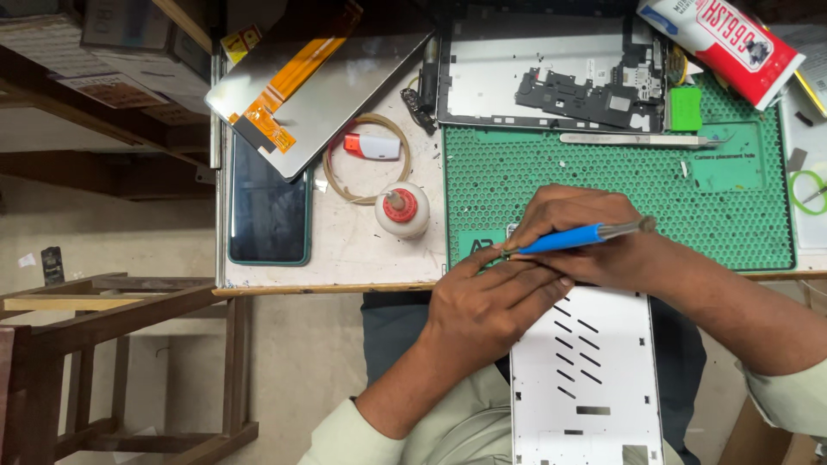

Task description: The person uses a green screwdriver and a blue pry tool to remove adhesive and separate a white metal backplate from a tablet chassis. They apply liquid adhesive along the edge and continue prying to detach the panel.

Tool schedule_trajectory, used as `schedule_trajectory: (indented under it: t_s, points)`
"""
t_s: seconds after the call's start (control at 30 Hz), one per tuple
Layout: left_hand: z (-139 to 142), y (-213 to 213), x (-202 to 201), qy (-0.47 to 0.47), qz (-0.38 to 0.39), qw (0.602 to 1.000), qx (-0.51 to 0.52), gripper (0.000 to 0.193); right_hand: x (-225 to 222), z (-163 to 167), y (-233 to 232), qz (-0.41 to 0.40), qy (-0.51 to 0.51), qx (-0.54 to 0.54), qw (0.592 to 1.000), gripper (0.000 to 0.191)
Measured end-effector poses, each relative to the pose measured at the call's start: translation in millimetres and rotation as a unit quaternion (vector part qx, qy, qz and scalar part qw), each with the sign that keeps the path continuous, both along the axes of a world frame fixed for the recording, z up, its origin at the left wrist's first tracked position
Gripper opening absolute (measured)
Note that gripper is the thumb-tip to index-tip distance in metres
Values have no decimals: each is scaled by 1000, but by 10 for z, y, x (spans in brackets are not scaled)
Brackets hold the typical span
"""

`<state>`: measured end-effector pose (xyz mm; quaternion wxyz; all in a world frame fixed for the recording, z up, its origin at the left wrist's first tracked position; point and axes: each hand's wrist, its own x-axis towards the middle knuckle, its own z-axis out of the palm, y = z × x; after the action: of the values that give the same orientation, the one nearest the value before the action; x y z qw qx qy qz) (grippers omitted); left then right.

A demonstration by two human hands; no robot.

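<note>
Clamped in the right hand (577, 232) is a blue-handled screwdriver (568, 238), fingers wrapped around its grip so that the metal end sticks out past the knuckles and the tip points toward the near left corner of the green perforated work mat (620, 185). Pressed against it from below, the left hand (487, 306) has its fingers drawn together and pinched at the screwdriver's tip; whatever small part it may be pinching is hidden, so I cannot tell what it holds. Both hands meet over the mat's near edge, and just below them a white perforated metal panel (586, 379) lies across the person's lap, its top edge tucked under the right wrist. Beyond the mat's far edge sits an opened silver device frame (517, 65) with a black circuit board inside, and along that same edge lie metal tweezers (637, 139). Off the mat's far right corner rests a red-and-white tube (732, 39). Left of the mat, on the bare bench top, stands a small white bottle with a red cap (402, 209), with a coil of tan tubing (366, 159) around a red-and-white tool behind it. Farther left of the mat lie a dark phone (267, 202) and a display panel with an orange ribbon cable (310, 86).
</note>
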<state>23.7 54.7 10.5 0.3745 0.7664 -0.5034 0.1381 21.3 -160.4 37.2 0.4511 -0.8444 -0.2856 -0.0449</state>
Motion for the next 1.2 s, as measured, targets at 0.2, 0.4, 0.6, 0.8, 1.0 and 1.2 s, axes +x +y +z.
schedule_trajectory:
  t_s: [0.2, 0.4, 0.6, 0.8, 1.0, 1.2]
  points:
    - [15, -9, -50, -18, 29, 999, -2, 17, -12, 42, 82, -94, -33, -28, 995, 22]
    - [21, -15, -42, -17, 28, 999, -6, 14, -80, 81, 144, -151, -60, -91, 983, 19]
    - [70, 0, -46, -7, 18, 1000, 1, 13, 24, 178, 151, -63, 23, -27, 997, 17]
    - [144, -8, -50, -13, 23, 1000, -7, 16, -39, 166, 181, -159, 35, -40, 986, 14]
    - [113, -3, -31, 1, 16, 1000, -12, 13, -59, 133, 194, -143, -34, -47, 988, 15]
    - [102, -23, -29, 13, 9, 1000, -1, 13, 5, 76, 110, -85, 73, -2, 994, 16]
